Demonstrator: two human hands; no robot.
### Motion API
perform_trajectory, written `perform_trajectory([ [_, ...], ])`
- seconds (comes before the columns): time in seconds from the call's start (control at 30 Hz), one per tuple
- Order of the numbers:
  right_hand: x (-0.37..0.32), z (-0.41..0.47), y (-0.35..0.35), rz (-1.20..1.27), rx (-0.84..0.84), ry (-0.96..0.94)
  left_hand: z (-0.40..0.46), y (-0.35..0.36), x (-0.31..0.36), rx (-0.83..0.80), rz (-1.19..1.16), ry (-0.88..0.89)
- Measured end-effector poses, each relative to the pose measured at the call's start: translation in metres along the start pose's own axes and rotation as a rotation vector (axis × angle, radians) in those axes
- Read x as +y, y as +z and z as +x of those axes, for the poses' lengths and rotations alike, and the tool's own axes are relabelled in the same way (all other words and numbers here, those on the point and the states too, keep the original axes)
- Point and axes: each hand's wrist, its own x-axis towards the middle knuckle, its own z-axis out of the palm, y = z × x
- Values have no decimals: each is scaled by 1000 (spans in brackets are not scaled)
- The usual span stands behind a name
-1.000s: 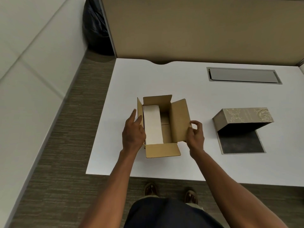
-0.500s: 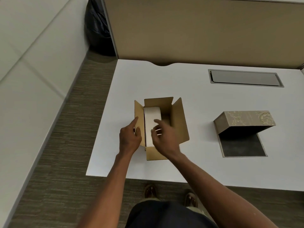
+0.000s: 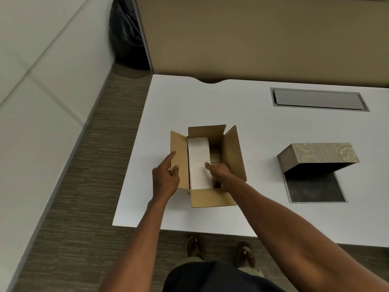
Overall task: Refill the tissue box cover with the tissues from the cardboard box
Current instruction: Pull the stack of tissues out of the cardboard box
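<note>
A: What are the hands doing?

B: I see the left hand [image 3: 165, 180] at the left side of the cardboard box [image 3: 210, 197]. Its thumb presses the inner face of the left flap [image 3: 179, 159] and its index finger lies along the outer face, so it pinches that flap. The right hand [image 3: 219, 174] reaches down inside the box, thumb lying on the top of the tissues [image 3: 199, 163], the other fingers sunk beside the stack where I can't see them. I cannot tell whether it has closed on the stack.

A: And the tissues?

B: A white stack standing in the left half of the box, against the left wall. All 4 flaps are folded out. The right half of the box looks dark and bare beside the stack.

A: Where's the cover?

B: The tissue box cover [image 3: 317, 154] sits well to the right of the box, apart from it. Its patterned shell is tilted up off its dark base panel [image 3: 315, 190], which lies flat on the white tabletop [image 3: 168, 106].

A: The room?

B: A grey cable hatch [image 3: 317, 99] is set into the tabletop at the back right. A tan partition [image 3: 263, 34] stands behind, a black bag [image 3: 126, 36] sits in the corner, and striped carpet [image 3: 84, 186] runs along a pale wall on the left.
</note>
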Motion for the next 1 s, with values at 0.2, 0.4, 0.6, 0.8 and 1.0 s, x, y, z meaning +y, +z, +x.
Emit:
perform_trajectory([
  [0.2, -6, 1, 11, 36, -59, 51, 1, 5, -10, 0, -21, -13],
  [0.4, -12, 2, 27, -42, -60, 52, 1, 7, -12, 10, 26, -16],
  [0.6, -11, 8, 24, 105, 26, 64, -1, 6, -9, 5, 36, -47],
  [0.8, -4, 16, 21, 262, -54, 106, -4, 4, -6, 2, 30, -44],
  [1.0, -3, 22, 16, 321, -113, 116, -3, 6, -12, 1, 38, -61],
])
